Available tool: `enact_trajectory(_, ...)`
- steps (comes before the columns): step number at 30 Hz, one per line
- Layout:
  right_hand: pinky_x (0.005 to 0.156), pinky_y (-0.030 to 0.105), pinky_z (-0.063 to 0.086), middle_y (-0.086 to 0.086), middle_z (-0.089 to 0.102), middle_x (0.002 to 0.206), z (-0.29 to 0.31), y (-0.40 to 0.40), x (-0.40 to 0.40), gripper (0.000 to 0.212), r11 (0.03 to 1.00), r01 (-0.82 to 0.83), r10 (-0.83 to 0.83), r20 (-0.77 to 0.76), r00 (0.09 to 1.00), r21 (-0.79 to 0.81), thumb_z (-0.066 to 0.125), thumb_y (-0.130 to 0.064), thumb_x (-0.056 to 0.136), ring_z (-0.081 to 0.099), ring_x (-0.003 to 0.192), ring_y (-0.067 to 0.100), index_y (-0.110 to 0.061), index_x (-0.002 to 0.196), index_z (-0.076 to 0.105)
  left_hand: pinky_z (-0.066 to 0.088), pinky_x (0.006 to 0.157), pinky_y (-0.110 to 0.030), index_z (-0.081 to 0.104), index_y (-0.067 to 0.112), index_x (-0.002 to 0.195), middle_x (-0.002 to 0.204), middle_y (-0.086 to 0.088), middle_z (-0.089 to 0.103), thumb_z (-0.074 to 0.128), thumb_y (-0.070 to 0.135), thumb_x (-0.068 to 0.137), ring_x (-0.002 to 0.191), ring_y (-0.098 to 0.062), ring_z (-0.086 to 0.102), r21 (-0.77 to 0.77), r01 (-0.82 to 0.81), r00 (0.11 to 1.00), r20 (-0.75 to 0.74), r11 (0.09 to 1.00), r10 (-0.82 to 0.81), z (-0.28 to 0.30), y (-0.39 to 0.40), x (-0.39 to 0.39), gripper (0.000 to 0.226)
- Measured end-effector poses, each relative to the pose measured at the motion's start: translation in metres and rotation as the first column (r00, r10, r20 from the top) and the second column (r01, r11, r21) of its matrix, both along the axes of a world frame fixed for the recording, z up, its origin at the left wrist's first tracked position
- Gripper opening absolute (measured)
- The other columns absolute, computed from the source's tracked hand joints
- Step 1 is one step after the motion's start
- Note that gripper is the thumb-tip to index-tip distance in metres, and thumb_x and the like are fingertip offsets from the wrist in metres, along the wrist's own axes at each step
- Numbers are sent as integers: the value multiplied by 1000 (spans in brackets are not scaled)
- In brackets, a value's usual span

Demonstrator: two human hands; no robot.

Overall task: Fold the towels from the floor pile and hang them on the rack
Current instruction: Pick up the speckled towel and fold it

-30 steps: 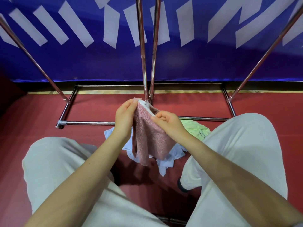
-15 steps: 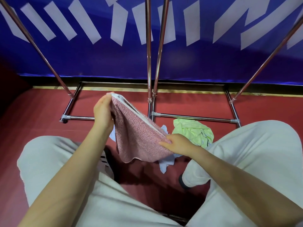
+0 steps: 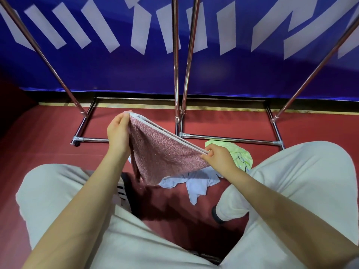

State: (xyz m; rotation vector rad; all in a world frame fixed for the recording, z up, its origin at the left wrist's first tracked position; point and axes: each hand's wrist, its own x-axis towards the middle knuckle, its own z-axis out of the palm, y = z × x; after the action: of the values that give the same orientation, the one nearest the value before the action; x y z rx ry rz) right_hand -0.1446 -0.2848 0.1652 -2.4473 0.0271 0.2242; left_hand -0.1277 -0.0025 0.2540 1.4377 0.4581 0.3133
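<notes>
A: Where is the pink towel [image 3: 163, 154]?

B: It hangs in the air above the red floor [image 3: 44, 136], folded double, its white-trimmed top edge stretched taut on a slope from upper left to lower right.

A: How is it held?

B: The left hand [image 3: 118, 131] pinches the upper corner between thumb and fingers. The right hand [image 3: 219, 158] pinches the lower corner, fingers curled on the trim. The two hands are well apart.

A: What lies beneath?

B: A pale blue towel [image 3: 196, 183] crumpled on the floor, partly hidden by the pink one, and a light green towel [image 3: 237, 154] just beyond the right hand.

A: And beyond those?

B: The metal rack [image 3: 176, 74], its base bars on the floor and its poles rising before a blue wall with white stripes [image 3: 233, 74]. Knees in light trousers [image 3: 291, 181] frame the scene.
</notes>
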Motion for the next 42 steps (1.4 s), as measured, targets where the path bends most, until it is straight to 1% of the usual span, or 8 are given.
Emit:
enact_trajectory(7,57,29,30,-6,46,61,0,-8,0,32,993,83,-81,18,997,-83,72,-22,79,47,67,19,-22,61,46,45,75,-18,68,14,101,83,9,64,50,19,98,77,-1,57,102,102,994,28,990,-105,-9,-8,-2,18)
enact_trajectory(11,70,29,36,0,52,89,-3,-10,3,15,975,89,-91,-1,996,-206,71,-32,81,51,89,21,-18,80,64,42,64,-10,66,12,102,65,17,59,48,15,99,63,6,52,92,137,988,60,986,-142,-8,-21,-4,18)
enact_trajectory(15,95,36,35,5,55,114,-8,-14,8,28,940,26,-65,-103,993,-341,56,-39,91,44,116,27,-17,107,64,44,70,-12,67,18,100,82,13,63,49,17,99,76,3,56,136,192,977,67,972,-202,-7,-21,0,18)
enact_trajectory(21,54,28,31,-3,47,64,1,-19,18,31,987,163,-160,-174,972,5,59,-26,91,48,71,22,-20,64,44,43,73,-18,67,20,98,75,10,57,50,20,98,78,-6,54,88,128,990,45,988,-132,-19,-5,12,17)
enact_trajectory(28,60,22,38,-7,56,74,40,-19,29,7,784,362,-399,-36,916,504,65,-19,86,50,68,7,-13,85,62,40,68,-10,63,22,90,87,13,57,49,20,99,81,0,50,60,-52,994,-96,997,58,-41,9,18,17)
enact_trajectory(33,61,18,39,-7,57,74,70,-10,24,7,788,241,-361,109,926,567,65,-19,86,49,67,4,-15,83,61,36,80,-30,60,3,112,89,9,53,46,23,94,91,-9,46,-53,-68,960,-274,996,51,-55,13,16,31)
enact_trajectory(37,60,10,36,-11,55,71,97,-7,16,15,864,71,-266,332,905,498,64,-16,88,48,63,-5,-23,79,54,37,69,-28,56,27,74,77,7,50,47,23,87,76,-11,47,-100,-64,959,-282,993,33,-52,11,17,16)
enact_trajectory(42,61,10,37,-11,55,71,96,-14,16,10,843,115,-337,349,874,526,64,-17,88,49,64,-6,-17,82,56,30,50,-18,51,24,69,65,5,41,47,22,95,56,-7,35,-28,-66,980,-190,997,60,-53,2,18,27)
